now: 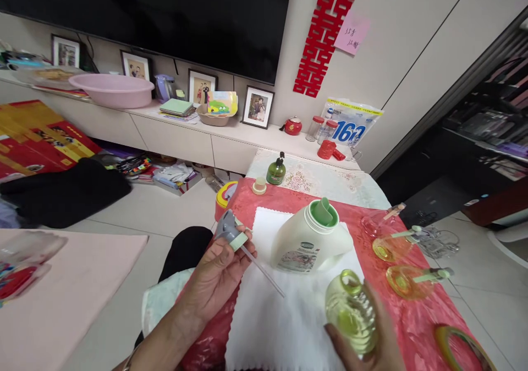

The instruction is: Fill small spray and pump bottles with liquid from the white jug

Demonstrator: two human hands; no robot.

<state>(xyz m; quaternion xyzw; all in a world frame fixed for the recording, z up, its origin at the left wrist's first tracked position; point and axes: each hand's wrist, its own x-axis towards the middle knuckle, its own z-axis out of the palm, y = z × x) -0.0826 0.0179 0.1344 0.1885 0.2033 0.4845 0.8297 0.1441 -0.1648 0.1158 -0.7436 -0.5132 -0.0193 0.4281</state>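
My left hand (214, 280) is closed around a grey spray head (227, 228); its thin clear dip tube slants down to the right over the white cloth (268, 338). In my right hand (383, 332), slightly blurred, is a see-through yellow-green bottle (350, 316) with an uncapped mouth. Between and beyond my hands a pale green detergent jug (303, 244) stands on the cloth, its green pour spout showing in the open neck. Behind the jug, to the left, are a pale round cap (259, 186) and a green pump bottle (276, 171).
Several flasks, including a yellow one (391, 245) and an orange one (408, 281), line the table's right side. A tape roll (462, 349) lies at the near right corner. Red plastic sheeting (358, 217) covers the table. A low cabinet (173, 134) runs along the wall.
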